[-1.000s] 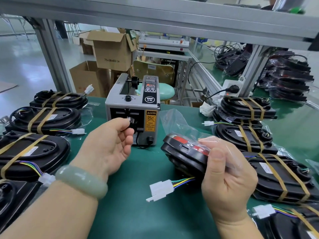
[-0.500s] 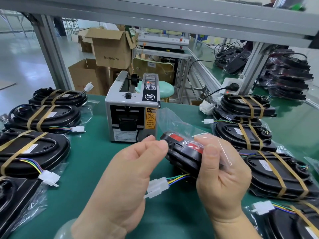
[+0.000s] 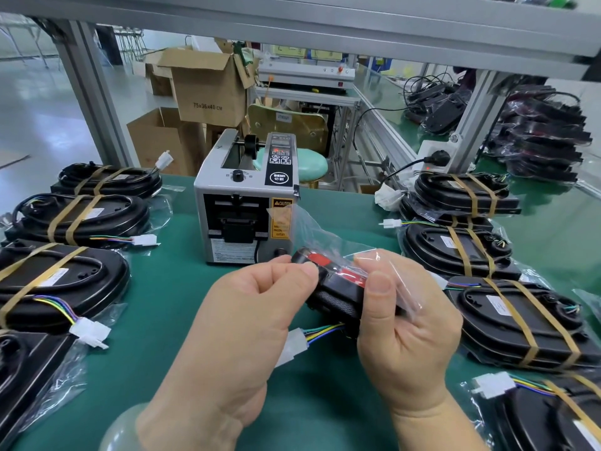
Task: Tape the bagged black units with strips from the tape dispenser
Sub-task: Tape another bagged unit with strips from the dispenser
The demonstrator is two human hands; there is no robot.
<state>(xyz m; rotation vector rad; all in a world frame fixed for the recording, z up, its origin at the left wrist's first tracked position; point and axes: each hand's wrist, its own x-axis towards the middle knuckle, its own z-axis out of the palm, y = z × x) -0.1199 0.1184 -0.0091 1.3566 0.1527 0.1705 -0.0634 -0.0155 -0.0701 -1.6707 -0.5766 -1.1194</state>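
Note:
The grey tape dispenser [image 3: 244,196] stands on the green mat, straight ahead. In front of it my right hand [image 3: 406,336] grips a black unit [image 3: 338,291] with red parts, wrapped in a clear bag. The unit is held above the mat, with its coloured wires and white connector [image 3: 294,345] hanging below. My left hand [image 3: 247,320] is pinched shut at the unit's upper left end, thumb and forefinger pressed together there. The tape strip in that pinch is almost hidden by the fingers.
Bagged black units bound with tan tape lie in rows on the left [image 3: 81,216] and on the right [image 3: 455,249] of the mat [image 3: 169,288]. Aluminium frame posts [image 3: 94,102], cardboard boxes [image 3: 208,92] and a power socket [image 3: 435,156] stand behind.
My left hand left the dispenser outlet and came down and right to the bagged unit's end. My right hand kept hold of the unit and raised it slightly.

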